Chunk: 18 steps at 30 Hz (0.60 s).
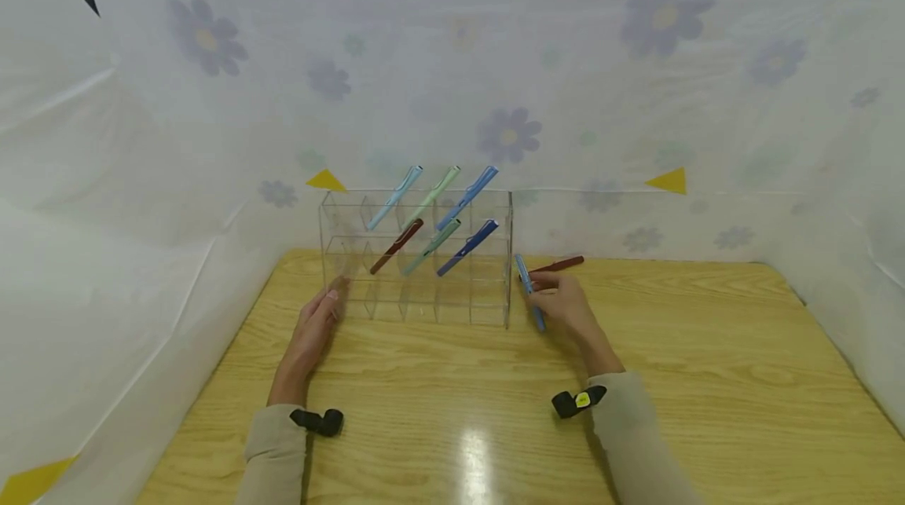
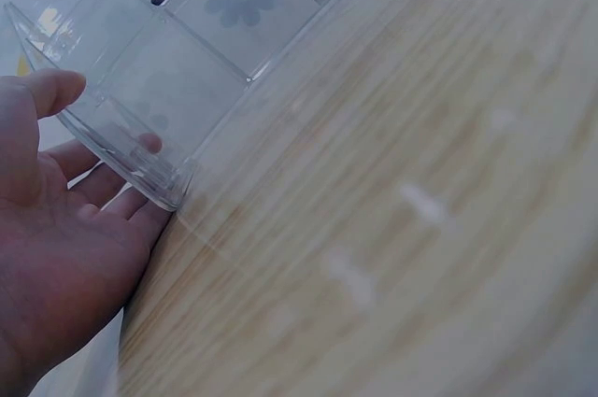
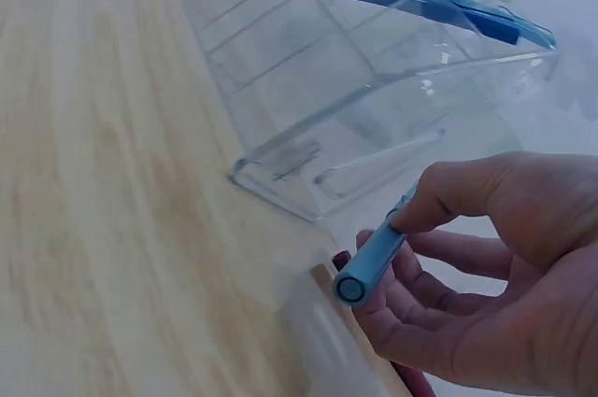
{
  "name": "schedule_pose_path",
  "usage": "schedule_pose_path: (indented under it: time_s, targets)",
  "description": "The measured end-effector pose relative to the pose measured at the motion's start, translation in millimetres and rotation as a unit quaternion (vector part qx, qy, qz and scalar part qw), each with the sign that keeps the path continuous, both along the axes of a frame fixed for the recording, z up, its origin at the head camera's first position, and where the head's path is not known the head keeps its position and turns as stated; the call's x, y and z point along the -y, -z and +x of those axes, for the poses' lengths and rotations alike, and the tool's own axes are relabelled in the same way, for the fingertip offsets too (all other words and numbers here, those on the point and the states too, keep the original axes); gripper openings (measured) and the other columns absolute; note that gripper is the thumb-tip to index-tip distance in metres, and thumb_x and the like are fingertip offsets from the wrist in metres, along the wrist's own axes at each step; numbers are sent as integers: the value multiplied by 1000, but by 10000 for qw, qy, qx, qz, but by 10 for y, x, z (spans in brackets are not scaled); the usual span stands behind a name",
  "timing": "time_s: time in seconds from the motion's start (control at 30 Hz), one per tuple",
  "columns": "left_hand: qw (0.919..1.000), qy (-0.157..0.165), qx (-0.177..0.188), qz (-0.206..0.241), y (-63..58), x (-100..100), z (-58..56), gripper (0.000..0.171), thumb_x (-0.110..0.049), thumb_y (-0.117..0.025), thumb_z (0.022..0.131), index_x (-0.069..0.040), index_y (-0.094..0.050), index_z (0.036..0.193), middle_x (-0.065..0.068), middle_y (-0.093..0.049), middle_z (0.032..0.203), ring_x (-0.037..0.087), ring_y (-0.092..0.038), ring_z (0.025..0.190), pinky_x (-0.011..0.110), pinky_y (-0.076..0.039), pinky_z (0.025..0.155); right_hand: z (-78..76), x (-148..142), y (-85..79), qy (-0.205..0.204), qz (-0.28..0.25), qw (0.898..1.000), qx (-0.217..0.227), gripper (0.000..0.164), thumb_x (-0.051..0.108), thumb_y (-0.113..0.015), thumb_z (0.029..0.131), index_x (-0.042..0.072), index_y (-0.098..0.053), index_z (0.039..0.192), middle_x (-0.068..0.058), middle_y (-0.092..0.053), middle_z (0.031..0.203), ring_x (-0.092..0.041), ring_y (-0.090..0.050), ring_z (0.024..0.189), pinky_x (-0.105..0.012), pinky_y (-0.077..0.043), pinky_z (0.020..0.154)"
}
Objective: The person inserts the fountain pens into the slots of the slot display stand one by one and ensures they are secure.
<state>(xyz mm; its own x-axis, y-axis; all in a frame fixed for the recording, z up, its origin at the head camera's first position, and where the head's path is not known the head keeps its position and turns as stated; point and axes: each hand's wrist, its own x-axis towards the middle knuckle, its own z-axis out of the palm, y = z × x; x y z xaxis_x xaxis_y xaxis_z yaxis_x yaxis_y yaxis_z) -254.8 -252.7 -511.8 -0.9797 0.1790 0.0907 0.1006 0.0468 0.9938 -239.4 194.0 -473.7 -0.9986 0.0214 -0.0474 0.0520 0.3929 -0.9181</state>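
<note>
A clear tiered pen rack [image 1: 488, 315] stands on the table, with several capped pens leaning in its top and middle rows. Among them are a dark blue pen [image 1: 468, 248] and a brown pen [image 1: 397, 247]. My left hand [image 1: 316, 322] holds the rack's left end, the thumb [image 2: 62, 91] at the front edge and the other fingers behind the clear panel. Just right of the rack, my right hand [image 1: 563, 303] pinches a light blue pen [image 3: 374, 262] between thumb and fingers. Behind that hand, a dark red pen [image 1: 562, 264] is partly hidden.
The wooden table [image 1: 707, 364] reaches back to a flowered white sheet [image 1: 424, 96], which also closes off both sides. Slots show in the rack's lowest row and left column, without pens. Each wrist wears a small black camera [image 1: 320, 422].
</note>
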Motion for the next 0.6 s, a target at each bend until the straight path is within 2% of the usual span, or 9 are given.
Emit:
schedule_pose_path:
  time_s: [0.13,0.27,0.47,0.6]
  targets:
    - [10000,31,-43,53,1,-2,3,63,-39,-36,114,3,-27,160,18,-21,168,28,-17,155,48,-14,124,14,-79,-57,-172,-657,9977,-58,45,4,-58,99,-4,-56,143,-27,-57,133,-41,-59,119,-36,-53,86]
    - [10000,6,-65,47,2,-1,8,64,-39,-36,113,3,-28,160,18,-22,168,28,-18,155,49,-14,124,25,-139,-115,-243,-1197,9921,-268,41,6,-53,105,-3,-53,145,-30,-58,136,-43,-55,126,-43,-46,100]
    - [10000,-2,-77,36,6,-1,4,64,-39,-36,113,3,-27,160,17,-22,168,28,-18,155,50,-15,124,37,-165,-237,-2,-1773,9837,-291,44,7,-51,106,2,-50,150,-23,-62,130,-32,-63,117,-40,-52,96]
    - [9999,4,-105,85,8,-1,3,62,-37,-36,114,3,-27,160,18,-23,167,28,-18,155,50,-15,124,65,-162,-315,-58,-1800,9829,-379,45,9,-51,106,5,-50,151,-14,-61,126,-24,-61,111,-37,-52,93]
